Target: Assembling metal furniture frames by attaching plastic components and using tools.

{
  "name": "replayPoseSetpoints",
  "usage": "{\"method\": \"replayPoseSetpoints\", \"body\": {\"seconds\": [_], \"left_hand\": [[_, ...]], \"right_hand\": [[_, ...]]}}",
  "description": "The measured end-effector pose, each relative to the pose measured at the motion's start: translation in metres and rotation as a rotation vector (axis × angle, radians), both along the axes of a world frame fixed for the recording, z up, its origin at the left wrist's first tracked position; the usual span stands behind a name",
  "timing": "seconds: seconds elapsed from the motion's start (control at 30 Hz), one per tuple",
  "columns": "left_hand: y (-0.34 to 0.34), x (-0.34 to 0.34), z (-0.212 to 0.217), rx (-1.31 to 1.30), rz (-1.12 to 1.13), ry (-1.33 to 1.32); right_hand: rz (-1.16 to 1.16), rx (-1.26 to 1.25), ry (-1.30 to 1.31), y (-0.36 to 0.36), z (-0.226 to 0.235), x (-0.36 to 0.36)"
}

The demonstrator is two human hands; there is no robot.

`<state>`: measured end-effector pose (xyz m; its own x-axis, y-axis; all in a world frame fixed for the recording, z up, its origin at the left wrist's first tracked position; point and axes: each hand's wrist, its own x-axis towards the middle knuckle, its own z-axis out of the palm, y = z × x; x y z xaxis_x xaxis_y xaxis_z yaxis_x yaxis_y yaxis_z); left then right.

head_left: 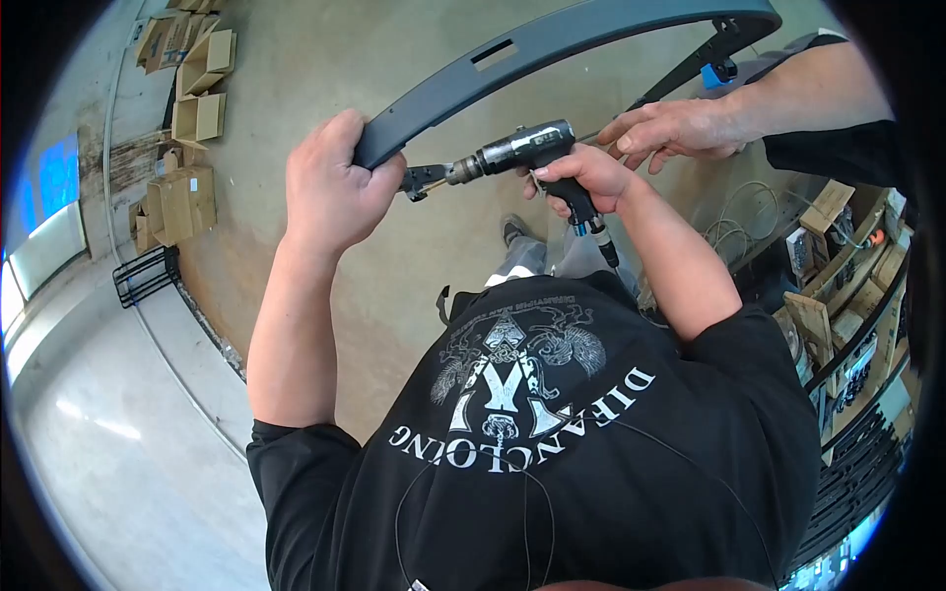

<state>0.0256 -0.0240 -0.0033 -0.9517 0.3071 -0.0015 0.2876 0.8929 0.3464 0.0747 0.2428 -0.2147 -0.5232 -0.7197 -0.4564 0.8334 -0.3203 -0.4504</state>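
Broad floor (399, 261); drill (527, 148) near frame edge (434, 101)

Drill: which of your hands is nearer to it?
Right: the right hand grips the drill by its handle; the left hand is beyond its front end, holding the dark curved frame.

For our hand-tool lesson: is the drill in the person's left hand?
No, the right hand grips the drill, while the left hand holds the grey curved frame.
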Motion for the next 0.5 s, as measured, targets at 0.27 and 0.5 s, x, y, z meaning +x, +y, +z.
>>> {"method": "replayPoseSetpoints", "body": {"seconds": [0.27,0.5], "left_hand": [[0.001,0.016,-0.004,0.010,-0.047,-0.007],[-0.001,0.009,-0.005,0.015,-0.040,0.026]], "right_hand": [[0.192,0.151,0.164,0.015,0.036,-0.028],[0.090,0.048,0.106,0.016,0.002,-0.003]]}}
